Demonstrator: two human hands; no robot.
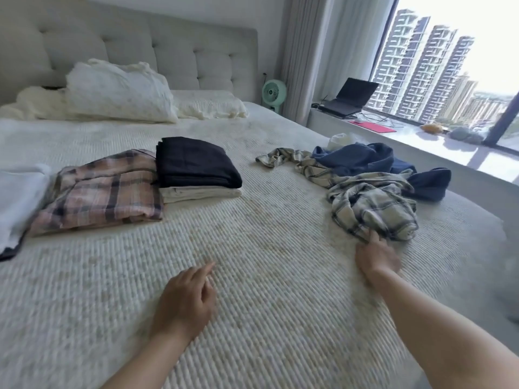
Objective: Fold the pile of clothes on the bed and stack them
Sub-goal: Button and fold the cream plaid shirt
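While your right hand pinches the near edge of the crumpled plaid shirt beside the blue garment, your left hand hovers relaxed over the bedspread, folded dark clothes stacked farther left.

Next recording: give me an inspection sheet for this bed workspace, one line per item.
Surface: bed with ribbed cream cover.
Job's things: folded pink plaid shirt; folded black garment stacked on folded cream garment; unfolded cream plaid shirt and blue garment in a heap.
Clutter: pillows by the headboard.
Grippers: left hand open over the cover; right hand at the cream plaid shirt's edge, grip unclear.
Cables: wires beside the laptop.
Surroundings: green fan, window sill.
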